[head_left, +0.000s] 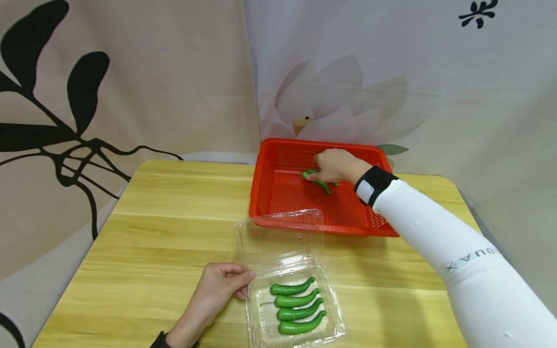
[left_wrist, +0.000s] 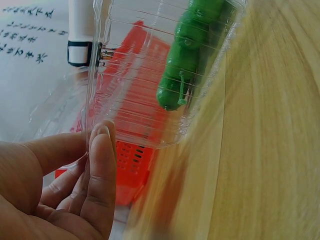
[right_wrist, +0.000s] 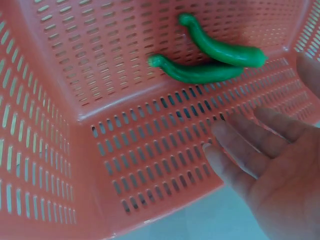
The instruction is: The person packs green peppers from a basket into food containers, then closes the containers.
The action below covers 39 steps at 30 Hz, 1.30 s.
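Observation:
My left hand [head_left: 224,285] pinches the left rim of a clear plastic clamshell box [head_left: 263,321], thumb against fingers, as the left wrist view also shows. The box's lid [head_left: 278,244] stands open toward the back. Several green peppers [head_left: 298,314] lie in a column inside the box, their thin curved ends to the right. My right hand [head_left: 335,166] reaches into a red plastic basket [head_left: 283,203]. In the right wrist view two green peppers [right_wrist: 225,50] lie partly overlapping in the basket, apart from the loosely spread fingers of my right hand [right_wrist: 280,160].
The basket has slotted walls and stands at the back of a wooden table [head_left: 174,232], near a printed cloth backdrop [head_left: 187,72]. The opened lid reaches across the basket's front rim. My right forearm, in a white sleeve [head_left: 461,261], crosses above the table's right side.

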Tool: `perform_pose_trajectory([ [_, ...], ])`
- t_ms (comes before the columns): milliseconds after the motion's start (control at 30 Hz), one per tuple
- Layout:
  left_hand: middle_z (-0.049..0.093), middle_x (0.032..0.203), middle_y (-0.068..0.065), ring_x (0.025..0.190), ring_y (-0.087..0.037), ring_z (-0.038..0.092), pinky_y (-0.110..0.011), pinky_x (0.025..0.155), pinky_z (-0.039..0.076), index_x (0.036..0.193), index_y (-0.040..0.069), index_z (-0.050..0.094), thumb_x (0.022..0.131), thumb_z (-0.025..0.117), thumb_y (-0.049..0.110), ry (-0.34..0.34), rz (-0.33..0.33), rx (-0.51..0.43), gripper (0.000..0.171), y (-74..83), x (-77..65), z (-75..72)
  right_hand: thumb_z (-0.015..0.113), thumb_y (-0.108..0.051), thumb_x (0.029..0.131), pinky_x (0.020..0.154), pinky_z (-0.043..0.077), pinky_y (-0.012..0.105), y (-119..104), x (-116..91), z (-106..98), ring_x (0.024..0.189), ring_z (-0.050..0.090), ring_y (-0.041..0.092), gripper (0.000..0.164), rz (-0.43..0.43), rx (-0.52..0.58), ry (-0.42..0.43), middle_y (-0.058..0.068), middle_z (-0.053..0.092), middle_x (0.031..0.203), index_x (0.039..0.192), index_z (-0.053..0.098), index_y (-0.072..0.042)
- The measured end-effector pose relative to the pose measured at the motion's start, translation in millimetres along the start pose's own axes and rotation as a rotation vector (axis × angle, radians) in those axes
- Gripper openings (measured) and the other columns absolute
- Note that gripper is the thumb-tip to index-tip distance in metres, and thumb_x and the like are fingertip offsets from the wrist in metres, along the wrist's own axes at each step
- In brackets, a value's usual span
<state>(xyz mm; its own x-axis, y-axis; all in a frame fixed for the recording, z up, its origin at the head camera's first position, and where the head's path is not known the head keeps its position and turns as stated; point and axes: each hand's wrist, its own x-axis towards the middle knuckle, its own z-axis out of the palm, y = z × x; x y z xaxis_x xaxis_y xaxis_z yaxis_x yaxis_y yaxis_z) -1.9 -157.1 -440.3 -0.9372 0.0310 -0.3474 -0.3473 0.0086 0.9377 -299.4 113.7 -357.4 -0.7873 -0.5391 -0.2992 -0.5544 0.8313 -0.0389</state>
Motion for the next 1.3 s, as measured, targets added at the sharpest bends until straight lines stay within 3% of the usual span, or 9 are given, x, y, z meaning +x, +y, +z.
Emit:
perform_pose_trajectory([
  [100,0.072,0.075,-0.019,0.059,-0.016,0.067,-0.027,0.057,0.061,0.103,-0.012,0.075,0.092,0.081,0.007,0.004,-0.001,-0.001,0.022,0.9,-0.5,0.5,0.071,-0.051,0.098,0.076,0.052,0.038,1.4,3.2,1.9,0.078,0.061,0.024,0.047,0.001,-0.021,-0.026,0.005,0.065,0.082,0.111,0.070,-0.006],
  [233,0.072,0.075,-0.019,0.059,-0.016,0.067,-0.027,0.057,0.061,0.102,-0.012,0.075,0.092,0.080,0.006,0.009,0.000,-0.003,0.021,1.5,-1.0,0.7,0.074,-0.047,0.096,0.075,0.053,0.039,1.9,7.5,6.9,0.078,0.061,0.023,0.049,-0.007,-0.049,-0.059,0.005,0.065,0.083,0.117,0.071,-0.003],
  [433,0.072,0.075,-0.020,0.059,-0.016,0.067,-0.027,0.057,0.061,0.102,-0.012,0.075,0.092,0.081,0.006,0.004,0.000,-0.001,0.021,1.0,-1.2,0.8,0.076,-0.041,0.097,0.068,0.045,0.035,2.8,12.3,18.1,0.074,0.055,0.021,0.034,0.003,-0.082,-0.096,0.003,0.056,0.075,0.093,0.066,-0.009],
  [800,0.072,0.072,-0.016,0.059,-0.016,0.067,-0.027,0.057,0.060,0.101,-0.010,0.076,0.092,0.081,0.007,0.012,-0.016,0.009,0.020,1.8,-0.5,1.7,0.076,-0.033,0.099,0.071,0.045,0.034,2.2,11.7,29.1,0.077,0.054,0.022,0.029,0.010,-0.060,-0.101,0.005,0.059,0.080,0.101,0.065,-0.006],
  [1100,0.072,0.074,-0.019,0.059,-0.017,0.067,-0.026,0.057,0.060,0.101,-0.011,0.076,0.092,0.081,0.007,0.005,-0.011,0.002,0.021,1.2,-0.2,1.6,0.076,-0.027,0.099,0.073,0.049,0.035,4.4,16.7,35.9,0.077,0.057,0.022,0.024,-0.013,-0.036,-0.101,0.005,0.060,0.081,0.099,0.064,-0.006],
  [1300,0.072,0.075,-0.020,0.059,-0.017,0.067,-0.027,0.057,0.061,0.102,-0.012,0.075,0.092,0.081,0.006,-0.002,-0.005,0.002,0.021,0.5,0.0,1.2,0.075,-0.023,0.100,0.073,0.049,0.034,6.7,19.8,37.7,0.076,0.057,0.022,0.020,0.017,-0.016,-0.118,0.006,0.060,0.080,0.095,0.065,-0.007],
])
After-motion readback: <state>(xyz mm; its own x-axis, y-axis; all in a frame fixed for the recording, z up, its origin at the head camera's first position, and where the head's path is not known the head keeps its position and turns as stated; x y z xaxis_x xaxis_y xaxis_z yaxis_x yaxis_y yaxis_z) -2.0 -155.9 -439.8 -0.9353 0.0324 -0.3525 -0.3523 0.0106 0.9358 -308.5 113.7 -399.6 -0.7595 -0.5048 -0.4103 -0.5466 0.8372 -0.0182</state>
